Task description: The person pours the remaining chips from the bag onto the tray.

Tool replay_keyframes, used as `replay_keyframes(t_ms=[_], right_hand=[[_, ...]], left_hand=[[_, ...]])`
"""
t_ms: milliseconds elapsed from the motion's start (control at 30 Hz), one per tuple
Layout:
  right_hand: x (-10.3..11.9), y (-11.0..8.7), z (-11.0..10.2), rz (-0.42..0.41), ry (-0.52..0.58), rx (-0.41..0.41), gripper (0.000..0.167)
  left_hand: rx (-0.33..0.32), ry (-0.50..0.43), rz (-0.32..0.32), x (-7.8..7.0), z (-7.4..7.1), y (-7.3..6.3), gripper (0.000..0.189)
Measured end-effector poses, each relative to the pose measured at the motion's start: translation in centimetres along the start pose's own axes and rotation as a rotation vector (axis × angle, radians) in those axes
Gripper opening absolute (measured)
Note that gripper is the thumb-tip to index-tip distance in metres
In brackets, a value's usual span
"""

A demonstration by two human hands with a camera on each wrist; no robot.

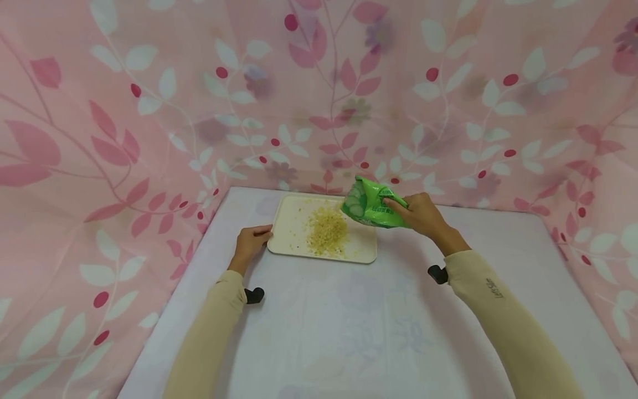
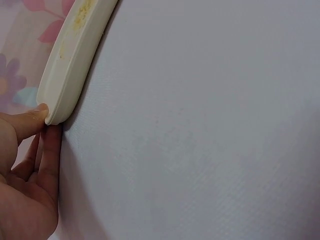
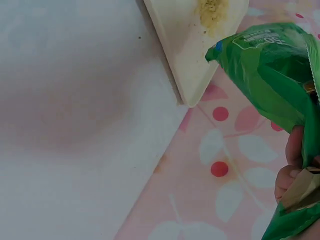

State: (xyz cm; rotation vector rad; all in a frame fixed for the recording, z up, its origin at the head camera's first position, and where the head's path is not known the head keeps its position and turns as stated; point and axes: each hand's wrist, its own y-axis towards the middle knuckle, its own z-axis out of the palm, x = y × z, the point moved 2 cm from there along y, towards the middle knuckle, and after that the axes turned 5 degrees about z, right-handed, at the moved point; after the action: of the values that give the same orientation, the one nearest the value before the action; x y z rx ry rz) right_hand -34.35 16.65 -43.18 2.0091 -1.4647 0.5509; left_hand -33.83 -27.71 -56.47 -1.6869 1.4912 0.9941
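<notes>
A cream tray [image 1: 286, 233] lies on the white table, with a heap of yellowish crumbs [image 1: 326, 231] spread over its middle. My left hand [image 1: 251, 244] pinches the tray's left edge, thumb on the rim and fingers beneath, as the left wrist view shows. In my right hand [image 1: 423, 215] is a green snack bag [image 1: 371, 202], gripped by its right end and tilted over the right part of the tray. The right wrist view shows the bag [image 3: 265, 70] crumpled, with the fingers [image 3: 287, 180] folded around it.
The white-covered table [image 1: 324, 332] has a pink leaf-patterned cloth [image 1: 319, 111] standing behind it and along both sides. Black bands with small mounts [image 1: 255, 295] sit at the sleeve cuffs. A tiny dark speck [image 3: 139, 37] lies on the table beside the tray.
</notes>
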Motion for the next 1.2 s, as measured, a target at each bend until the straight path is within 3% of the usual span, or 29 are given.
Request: replay_keyframes(t_ms=[133, 333, 400, 567, 633, 800, 867, 1067, 1133, 1200], right_hand=[[-0.5, -0.2, 0.6, 0.029, -0.036, 0.052, 0.061], [0.2, -0.4, -0.1, -0.053, 0.051, -0.086, 0.056], [0.4, -0.2, -0.1, -0.031, 0.042, -0.065, 0.057], [0.4, 0.6, 0.4, 0.044, -0.079, 0.073, 0.063], [0.7, 0.8, 0.2, 0.022, -0.079, 0.053, 0.063], [1.7, 0.9, -0.8, -0.098, 0.032, -0.097, 0.057], [1.7, 0.9, -0.9, -0.106, 0.060, -0.110, 0.056], [0.4, 0.7, 0.2, 0.014, -0.085, 0.051, 0.063], [0.2, 0.6, 0.3, 0.030, -0.083, 0.057, 0.063], [0.4, 0.5, 0.1, -0.005, -0.044, 0.006, 0.060]], left_hand=[[0.001, 0.014, -0.011, 0.3, 0.0, -0.1, 0.028], [0.001, 0.000, 0.002, -0.1, 0.0, -0.3, 0.028], [0.000, 0.005, 0.004, -0.2, 0.0, -0.2, 0.028], [-0.002, 0.008, 0.002, -0.2, 0.0, 0.0, 0.029], [-0.001, 0.011, 0.000, -0.2, 0.0, 0.1, 0.029], [-0.004, 0.010, 0.000, -0.3, 0.0, 0.2, 0.029], [-0.005, 0.006, 0.000, -0.3, 0.0, 0.3, 0.029], [-0.003, 0.003, -0.013, -0.1, 0.0, 0.3, 0.029], [-0.003, 0.004, -0.015, -0.1, 0.0, 0.2, 0.029], [-0.003, 0.005, -0.013, -0.1, -0.1, 0.1, 0.029]])
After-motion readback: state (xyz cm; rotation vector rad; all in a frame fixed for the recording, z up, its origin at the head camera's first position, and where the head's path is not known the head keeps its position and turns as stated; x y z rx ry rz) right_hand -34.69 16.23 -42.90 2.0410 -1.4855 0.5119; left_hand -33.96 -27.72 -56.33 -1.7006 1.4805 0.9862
